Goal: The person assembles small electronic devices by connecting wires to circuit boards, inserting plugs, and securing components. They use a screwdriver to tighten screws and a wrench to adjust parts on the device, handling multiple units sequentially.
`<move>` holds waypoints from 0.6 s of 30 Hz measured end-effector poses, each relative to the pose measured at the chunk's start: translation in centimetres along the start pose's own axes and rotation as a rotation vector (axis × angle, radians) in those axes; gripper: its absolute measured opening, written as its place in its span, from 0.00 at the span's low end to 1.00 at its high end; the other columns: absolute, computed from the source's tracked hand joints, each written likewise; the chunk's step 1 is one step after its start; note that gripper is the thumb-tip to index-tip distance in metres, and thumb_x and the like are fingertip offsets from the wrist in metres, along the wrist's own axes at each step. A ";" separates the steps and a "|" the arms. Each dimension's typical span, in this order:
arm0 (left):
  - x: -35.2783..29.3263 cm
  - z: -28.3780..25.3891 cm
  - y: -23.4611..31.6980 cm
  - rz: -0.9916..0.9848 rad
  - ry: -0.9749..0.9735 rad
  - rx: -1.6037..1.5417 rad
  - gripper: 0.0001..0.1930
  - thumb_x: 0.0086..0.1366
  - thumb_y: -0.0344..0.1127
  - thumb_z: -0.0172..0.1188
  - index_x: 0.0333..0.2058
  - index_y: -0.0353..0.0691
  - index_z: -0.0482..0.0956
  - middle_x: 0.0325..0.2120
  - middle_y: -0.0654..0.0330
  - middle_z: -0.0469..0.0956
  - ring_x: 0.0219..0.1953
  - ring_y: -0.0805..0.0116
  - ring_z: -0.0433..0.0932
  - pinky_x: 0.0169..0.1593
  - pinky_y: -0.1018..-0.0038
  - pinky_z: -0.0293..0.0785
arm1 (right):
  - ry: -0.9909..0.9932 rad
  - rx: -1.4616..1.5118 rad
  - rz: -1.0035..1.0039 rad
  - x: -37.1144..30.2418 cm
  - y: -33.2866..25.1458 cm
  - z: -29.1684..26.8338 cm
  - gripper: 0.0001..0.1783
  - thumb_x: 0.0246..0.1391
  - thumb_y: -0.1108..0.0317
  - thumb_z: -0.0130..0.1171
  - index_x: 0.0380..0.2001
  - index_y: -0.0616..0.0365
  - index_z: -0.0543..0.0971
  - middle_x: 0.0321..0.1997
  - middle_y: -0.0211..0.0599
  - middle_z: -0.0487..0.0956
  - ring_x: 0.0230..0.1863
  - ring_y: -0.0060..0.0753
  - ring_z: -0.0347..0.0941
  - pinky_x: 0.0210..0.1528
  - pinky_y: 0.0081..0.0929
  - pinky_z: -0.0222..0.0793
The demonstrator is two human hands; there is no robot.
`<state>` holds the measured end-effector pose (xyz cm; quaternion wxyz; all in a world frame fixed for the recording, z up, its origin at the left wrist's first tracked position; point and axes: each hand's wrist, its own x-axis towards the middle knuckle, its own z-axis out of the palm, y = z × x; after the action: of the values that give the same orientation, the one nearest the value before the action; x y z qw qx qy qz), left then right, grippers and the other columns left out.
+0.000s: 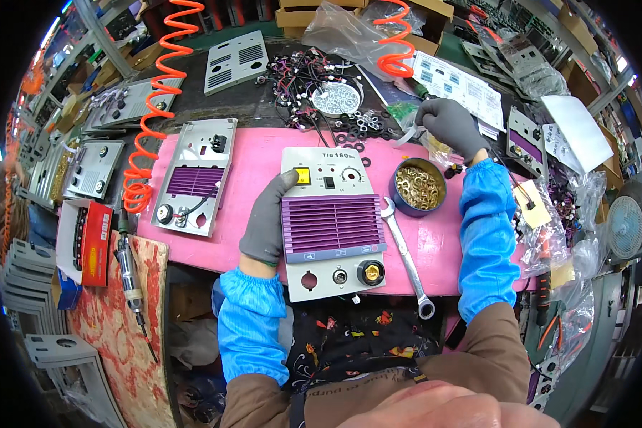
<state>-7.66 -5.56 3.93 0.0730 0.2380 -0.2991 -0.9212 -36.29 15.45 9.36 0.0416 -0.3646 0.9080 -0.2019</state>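
Note:
In front of me stands a grey front panel (364, 184) with a purple louvred grille, a yellow switch, a dial and sockets along its bottom. My left hand (265, 225), in a grey glove, grips the panel's left edge, its thumb beside the switch. Farther off to the right, my right hand (453, 127), also gloved, has its fingers curled next to a white strip (407, 135) and a clear plastic bag; what they hold, if anything, is hidden. A bowl of brass-coloured nuts (419, 187) sits nearer me than that hand. Beside the panel lies a combination wrench (405, 250).
A second purple-grilled panel (194, 178) lies on the pink mat at left. Orange coiled hoses (146, 135) hang down, and a power screwdriver (130, 274) is at left. Behind are black rings (357, 135), a tub of small screws (337, 98), wiring bundles and a printed sheet (460, 85).

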 end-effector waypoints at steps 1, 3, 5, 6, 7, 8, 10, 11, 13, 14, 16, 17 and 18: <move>-0.1 0.0 -0.1 0.000 0.006 0.011 0.24 0.69 0.44 0.54 0.54 0.30 0.73 0.45 0.47 0.80 0.43 0.61 0.82 0.47 0.70 0.80 | -0.016 -0.027 0.019 -0.1 0.3 0.0 0.12 0.48 0.67 0.53 0.31 0.51 0.86 0.34 0.43 0.83 0.37 0.47 0.80 0.44 0.38 0.74; 0.0 0.1 -0.3 0.001 0.010 0.032 0.24 0.69 0.45 0.54 0.54 0.30 0.73 0.45 0.47 0.80 0.43 0.62 0.82 0.47 0.70 0.80 | -0.039 -0.039 -0.013 0.1 2.7 0.6 0.12 0.48 0.68 0.53 0.32 0.52 0.85 0.35 0.44 0.83 0.38 0.47 0.80 0.44 0.39 0.74; 0.0 0.1 -0.3 0.012 0.013 0.036 0.25 0.67 0.45 0.56 0.54 0.31 0.73 0.45 0.46 0.80 0.43 0.59 0.82 0.47 0.67 0.81 | 0.039 -0.026 -0.006 0.7 4.4 1.9 0.12 0.49 0.68 0.54 0.35 0.52 0.85 0.35 0.45 0.83 0.39 0.48 0.80 0.45 0.41 0.74; 0.0 0.1 -0.3 0.021 0.021 0.038 0.26 0.66 0.46 0.57 0.54 0.31 0.73 0.46 0.45 0.80 0.42 0.58 0.82 0.48 0.66 0.81 | 0.075 -0.016 -0.007 0.9 4.4 2.3 0.12 0.49 0.68 0.55 0.36 0.52 0.84 0.35 0.46 0.83 0.39 0.48 0.80 0.45 0.42 0.74; 0.0 0.1 -0.3 0.021 0.019 0.033 0.25 0.66 0.45 0.57 0.54 0.31 0.73 0.45 0.46 0.80 0.42 0.59 0.82 0.47 0.67 0.81 | 0.086 0.000 -0.021 1.0 4.5 2.6 0.12 0.49 0.69 0.56 0.38 0.52 0.84 0.35 0.47 0.83 0.40 0.49 0.80 0.45 0.42 0.74; -0.1 0.1 -0.3 0.020 0.017 0.028 0.24 0.67 0.45 0.56 0.54 0.31 0.73 0.45 0.47 0.80 0.42 0.60 0.82 0.47 0.68 0.81 | 0.097 0.015 -0.034 0.9 4.5 3.1 0.13 0.50 0.69 0.57 0.39 0.51 0.84 0.35 0.48 0.83 0.40 0.49 0.80 0.45 0.43 0.74; -0.3 0.1 0.1 0.022 0.015 0.034 0.23 0.68 0.44 0.55 0.53 0.31 0.73 0.44 0.48 0.80 0.42 0.62 0.82 0.46 0.70 0.80 | 0.078 0.039 -0.028 0.9 3.8 3.4 0.14 0.50 0.69 0.59 0.42 0.51 0.83 0.36 0.50 0.83 0.41 0.50 0.80 0.45 0.44 0.74; -0.2 0.0 0.0 0.037 0.027 0.044 0.23 0.68 0.45 0.55 0.53 0.31 0.73 0.44 0.48 0.80 0.42 0.62 0.81 0.46 0.70 0.80 | 0.044 0.042 -0.008 1.0 3.6 3.2 0.15 0.51 0.68 0.59 0.43 0.51 0.83 0.37 0.51 0.82 0.41 0.51 0.80 0.45 0.44 0.74; 0.2 0.2 -0.3 0.064 0.036 0.068 0.23 0.68 0.45 0.55 0.53 0.31 0.73 0.44 0.48 0.80 0.41 0.62 0.81 0.45 0.70 0.80 | 0.066 0.047 -0.008 1.5 4.1 3.9 0.15 0.51 0.69 0.59 0.43 0.50 0.83 0.38 0.51 0.82 0.41 0.52 0.80 0.45 0.44 0.74; 0.1 0.4 -0.3 0.072 0.045 0.059 0.23 0.68 0.45 0.55 0.53 0.32 0.74 0.44 0.48 0.80 0.41 0.62 0.81 0.45 0.70 0.80 | 0.075 0.015 0.000 1.8 4.3 4.2 0.15 0.51 0.69 0.59 0.43 0.50 0.83 0.39 0.51 0.82 0.42 0.53 0.80 0.46 0.44 0.74; -0.6 1.7 -0.5 0.082 0.062 0.020 0.23 0.68 0.45 0.55 0.53 0.32 0.74 0.44 0.48 0.80 0.41 0.62 0.81 0.45 0.69 0.80 | 0.077 -0.069 0.015 2.2 4.5 4.5 0.15 0.51 0.70 0.58 0.43 0.49 0.84 0.40 0.50 0.83 0.43 0.53 0.80 0.47 0.43 0.74; -0.6 1.7 -0.6 0.079 0.065 0.026 0.23 0.68 0.45 0.55 0.53 0.32 0.73 0.44 0.48 0.80 0.41 0.61 0.81 0.45 0.69 0.80 | 0.075 -0.076 0.040 2.4 4.6 4.7 0.15 0.51 0.70 0.58 0.43 0.49 0.84 0.40 0.50 0.83 0.43 0.53 0.80 0.47 0.43 0.74; -0.8 1.7 -0.6 0.081 0.070 0.029 0.23 0.68 0.45 0.55 0.53 0.32 0.73 0.44 0.47 0.80 0.41 0.61 0.81 0.45 0.69 0.80 | 0.072 -0.084 0.059 2.6 4.5 4.8 0.15 0.52 0.70 0.57 0.43 0.48 0.84 0.41 0.49 0.83 0.44 0.52 0.80 0.48 0.42 0.75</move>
<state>-7.79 -3.98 5.14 0.1171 0.2591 -0.3189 -0.9041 -40.02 14.99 3.35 -0.0007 -0.3318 0.9269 -0.1753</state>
